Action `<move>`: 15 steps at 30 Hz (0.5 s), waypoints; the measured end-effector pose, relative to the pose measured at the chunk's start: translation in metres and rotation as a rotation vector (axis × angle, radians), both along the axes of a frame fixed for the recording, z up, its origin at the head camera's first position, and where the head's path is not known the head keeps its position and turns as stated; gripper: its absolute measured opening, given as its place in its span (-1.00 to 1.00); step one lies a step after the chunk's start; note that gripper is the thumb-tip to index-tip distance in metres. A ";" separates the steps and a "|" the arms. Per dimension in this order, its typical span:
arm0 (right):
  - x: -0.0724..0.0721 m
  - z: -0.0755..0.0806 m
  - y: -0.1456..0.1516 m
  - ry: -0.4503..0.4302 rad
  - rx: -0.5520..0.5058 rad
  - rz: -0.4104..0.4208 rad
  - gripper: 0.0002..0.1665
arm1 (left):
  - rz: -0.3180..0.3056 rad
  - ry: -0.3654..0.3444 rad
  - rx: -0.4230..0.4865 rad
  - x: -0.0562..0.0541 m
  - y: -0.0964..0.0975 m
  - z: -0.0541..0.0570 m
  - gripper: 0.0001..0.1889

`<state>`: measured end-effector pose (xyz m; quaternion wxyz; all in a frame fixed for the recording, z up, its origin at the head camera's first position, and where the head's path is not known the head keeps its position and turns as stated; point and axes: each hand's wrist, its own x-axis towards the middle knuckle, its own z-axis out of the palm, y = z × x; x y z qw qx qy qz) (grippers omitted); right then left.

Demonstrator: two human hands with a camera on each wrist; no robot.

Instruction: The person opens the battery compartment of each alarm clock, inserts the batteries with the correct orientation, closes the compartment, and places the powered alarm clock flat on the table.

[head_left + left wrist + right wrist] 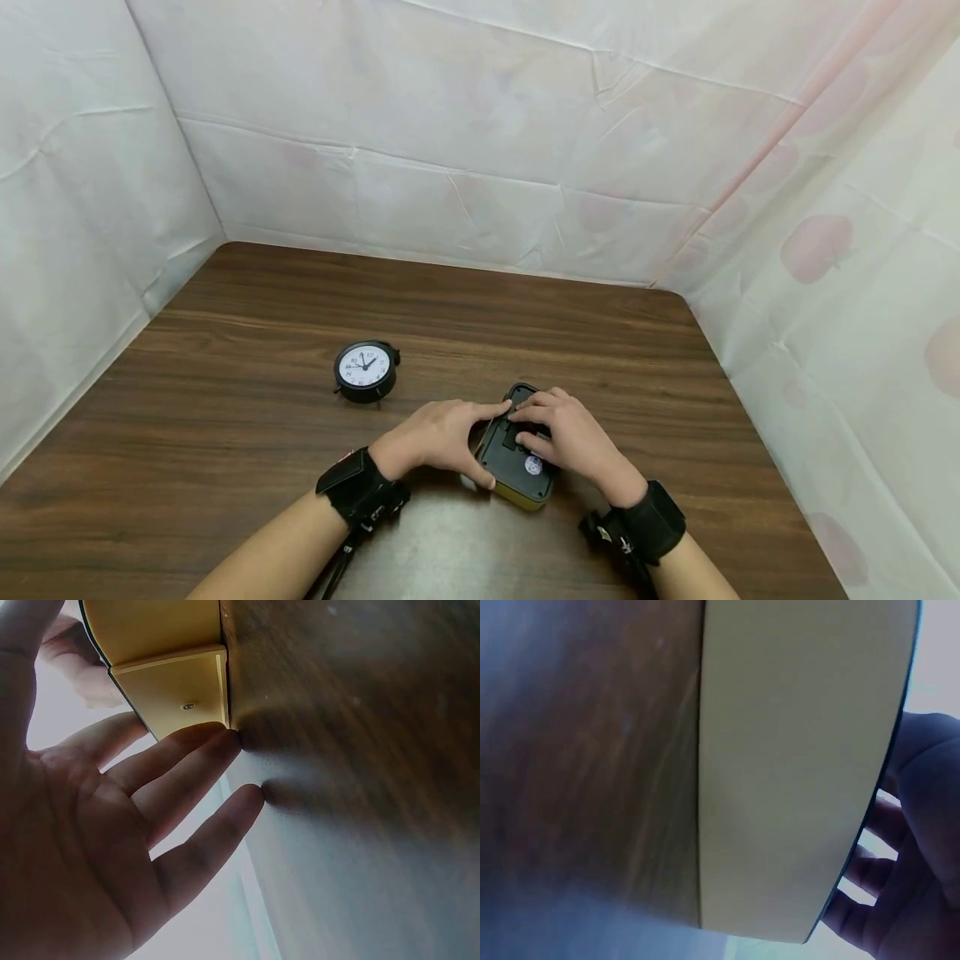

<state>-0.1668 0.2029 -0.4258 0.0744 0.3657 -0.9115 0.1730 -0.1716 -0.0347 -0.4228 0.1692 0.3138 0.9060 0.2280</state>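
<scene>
A rectangular gold-sided device [513, 471] lies on the table with its black back up; its kind is not shown. That back carries a round white sticker and a dark recessed area. My left hand [442, 437] spans the device's left side, holding it between thumb and fingers. In the left wrist view, its fingertips touch the gold end wall [169, 694] and the tabletop. My right hand [566, 433] lies over the black back, fingertips touching the recessed area. Whether those fingertips pinch any small part is hidden. The right wrist view shows the plain gold side wall [795, 772] close up.
A round black alarm clock [365, 367] with a white dial stands to the left, beyond the left hand. The brown wooden table [225, 417] has pale curtains [450, 125] along its back and sides. Black straps with cameras are on both wrists.
</scene>
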 end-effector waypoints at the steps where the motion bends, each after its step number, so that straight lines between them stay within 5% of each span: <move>1: 0.000 -0.001 0.001 -0.040 -0.028 -0.006 -0.61 | 0.001 0.005 -0.004 0.000 0.000 0.000 0.11; 6: -0.003 -0.004 0.004 -0.174 -0.116 -0.068 -0.48 | -0.029 0.028 -0.014 0.000 0.000 0.000 0.12; 11: -0.006 -0.003 0.010 -0.140 -0.079 -0.109 -0.49 | -0.074 0.072 -0.013 0.001 0.002 0.002 0.11; 15: -0.006 0.001 0.017 -0.103 -0.058 -0.140 -0.50 | -0.100 0.179 0.004 0.006 0.003 0.013 0.03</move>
